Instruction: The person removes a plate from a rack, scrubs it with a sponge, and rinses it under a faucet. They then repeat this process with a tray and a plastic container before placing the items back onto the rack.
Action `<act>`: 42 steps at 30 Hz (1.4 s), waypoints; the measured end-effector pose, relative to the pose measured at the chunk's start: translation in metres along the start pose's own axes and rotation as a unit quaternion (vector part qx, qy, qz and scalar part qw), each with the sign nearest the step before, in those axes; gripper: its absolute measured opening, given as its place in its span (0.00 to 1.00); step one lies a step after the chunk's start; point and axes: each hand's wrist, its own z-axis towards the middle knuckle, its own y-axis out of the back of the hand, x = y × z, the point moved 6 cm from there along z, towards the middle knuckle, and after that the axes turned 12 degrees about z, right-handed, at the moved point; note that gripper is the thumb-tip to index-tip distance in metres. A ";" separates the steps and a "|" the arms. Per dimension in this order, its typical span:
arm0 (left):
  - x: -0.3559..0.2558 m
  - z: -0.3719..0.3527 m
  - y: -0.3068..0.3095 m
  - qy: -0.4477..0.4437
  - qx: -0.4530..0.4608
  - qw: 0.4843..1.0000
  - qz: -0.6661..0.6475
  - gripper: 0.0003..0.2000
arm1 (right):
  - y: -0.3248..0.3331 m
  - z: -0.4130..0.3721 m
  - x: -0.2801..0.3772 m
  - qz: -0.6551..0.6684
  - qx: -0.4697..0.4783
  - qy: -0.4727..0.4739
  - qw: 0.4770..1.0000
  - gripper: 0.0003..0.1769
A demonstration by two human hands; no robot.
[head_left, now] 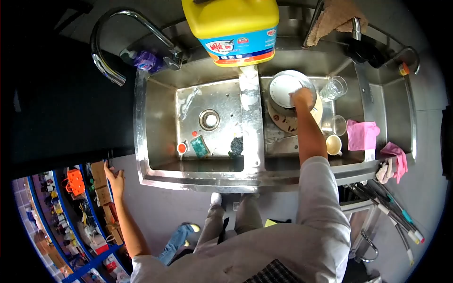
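Note:
My right hand (303, 97) reaches into the right basin, fingers curled at the edge of a white plate (281, 89); I cannot tell what they grip. The plate rests in a grey metal bowl (283, 111), with a larger patterned plate (284, 123) beneath. Beside this stack lie a tall clear glass (334, 88), a smaller glass (339, 125) and a pale cup (333, 145). My left hand (115, 181) is out to the left of the sink, holding nothing, its fingers apart near the black counter's edge.
In the left basin are a green sponge (200, 147), a dark scourer (237, 145) and a small red-filled cup (182, 148). A yellow detergent jug (233, 21) stands behind the divider (252, 118). A faucet (96, 52) arches at left; pink cloths (362, 135) hang right.

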 end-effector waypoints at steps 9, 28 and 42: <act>-0.033 -0.046 0.008 0.002 0.031 0.999 0.038 0.29 | 0.004 -0.010 0.012 0.207 -0.006 0.010 0.978 0.28; -0.294 -0.022 -0.186 0.080 0.554 0.553 -0.618 0.22 | 0.088 -0.360 0.127 0.554 0.215 0.176 0.785 0.12; -0.209 0.028 -0.183 0.258 0.367 0.655 -0.608 0.20 | 0.024 -0.343 0.384 0.341 0.090 0.540 0.764 0.13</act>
